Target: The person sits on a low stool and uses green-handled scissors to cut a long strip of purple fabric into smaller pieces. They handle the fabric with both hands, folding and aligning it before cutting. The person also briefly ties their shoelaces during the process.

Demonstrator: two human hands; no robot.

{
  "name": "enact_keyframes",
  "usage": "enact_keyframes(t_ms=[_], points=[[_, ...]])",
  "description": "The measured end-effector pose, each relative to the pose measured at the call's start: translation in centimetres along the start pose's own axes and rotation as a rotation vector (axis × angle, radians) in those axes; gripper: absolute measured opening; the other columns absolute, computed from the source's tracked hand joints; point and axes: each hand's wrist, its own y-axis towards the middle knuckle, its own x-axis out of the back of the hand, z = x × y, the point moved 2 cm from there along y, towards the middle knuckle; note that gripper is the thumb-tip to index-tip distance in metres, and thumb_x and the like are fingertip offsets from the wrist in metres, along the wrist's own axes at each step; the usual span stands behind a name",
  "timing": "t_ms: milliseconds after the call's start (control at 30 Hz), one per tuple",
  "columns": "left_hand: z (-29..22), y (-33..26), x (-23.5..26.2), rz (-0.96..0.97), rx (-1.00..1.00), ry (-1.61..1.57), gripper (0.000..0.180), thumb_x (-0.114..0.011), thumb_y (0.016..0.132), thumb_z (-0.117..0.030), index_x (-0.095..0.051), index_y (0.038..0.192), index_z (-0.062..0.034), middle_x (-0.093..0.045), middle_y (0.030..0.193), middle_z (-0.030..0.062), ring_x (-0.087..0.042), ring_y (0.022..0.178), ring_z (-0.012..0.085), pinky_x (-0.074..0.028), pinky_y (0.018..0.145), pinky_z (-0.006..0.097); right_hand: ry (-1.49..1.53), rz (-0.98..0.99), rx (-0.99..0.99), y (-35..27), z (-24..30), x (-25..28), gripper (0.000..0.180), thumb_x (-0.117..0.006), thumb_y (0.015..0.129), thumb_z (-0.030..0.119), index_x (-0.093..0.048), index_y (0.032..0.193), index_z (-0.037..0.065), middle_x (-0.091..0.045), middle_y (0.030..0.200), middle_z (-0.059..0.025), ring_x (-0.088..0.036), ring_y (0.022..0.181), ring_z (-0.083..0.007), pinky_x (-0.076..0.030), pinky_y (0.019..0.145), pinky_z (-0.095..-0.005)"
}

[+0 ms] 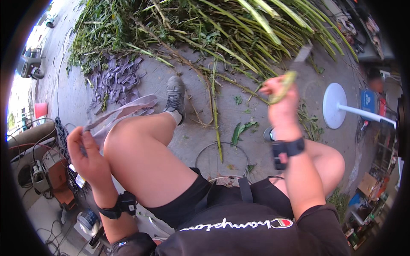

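A strip of grey-purple cloth (pixel 132 106) runs over my bent left knee, its near end pinched in my left hand (pixel 87 155). My right hand (pixel 282 109), slightly blurred, is closed around the yellow-green handle of a knife (pixel 303 54). The broad grey blade points away from me, over the near edge of a big heap of cut green stalks (pixel 239 47). Left of that heap, beyond my left foot, lies a tangled pile of similar cloth strips (pixel 114 79).
Loose leaves and one long stalk (pixel 215 123) lie on the grey floor between my legs, near a thin metal ring (pixel 222 145). To the right stands a white round-based stand (pixel 335 104). Machines and cables (pixel 53 170) crowd the left; a pink bucket (pixel 41 110) is farther off.
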Motion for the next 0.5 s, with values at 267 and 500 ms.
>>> enact_keyframes(t_ms=[267, 500], points=[[2.6, 1.3, -0.7, -0.018, 0.251, -0.012, 0.012, -0.048, 0.101, -0.014, -0.053, 0.103, -0.0032, -0.045, 0.074, -0.0049, -0.034, 0.063, 0.0006, -0.025, 0.055, 0.016, -0.645, 0.256, -0.401, -2.9, -27.9, -14.5, 0.057, -0.079, 0.073, 0.013, -0.048, 0.120, 0.001, -0.064, 0.104, -0.0169, -0.062, 0.099, -0.0281, -0.048, 0.083, -0.0368], [4.3, 2.0, -0.4, -0.033, 0.407, 0.055, 0.011, -0.046, 0.101, -0.015, -0.050, 0.102, -0.0044, -0.050, 0.078, -0.0027, -0.031, 0.061, -0.0004, -0.022, 0.054, 0.015, -0.790, 0.280, -0.424, -4.1, -31.6, -17.9, 0.055, -0.077, 0.075, 0.019, -0.049, 0.119, 0.003, -0.065, 0.103, -0.0228, -0.063, 0.097, -0.0399, -0.049, 0.082, -0.0426]])
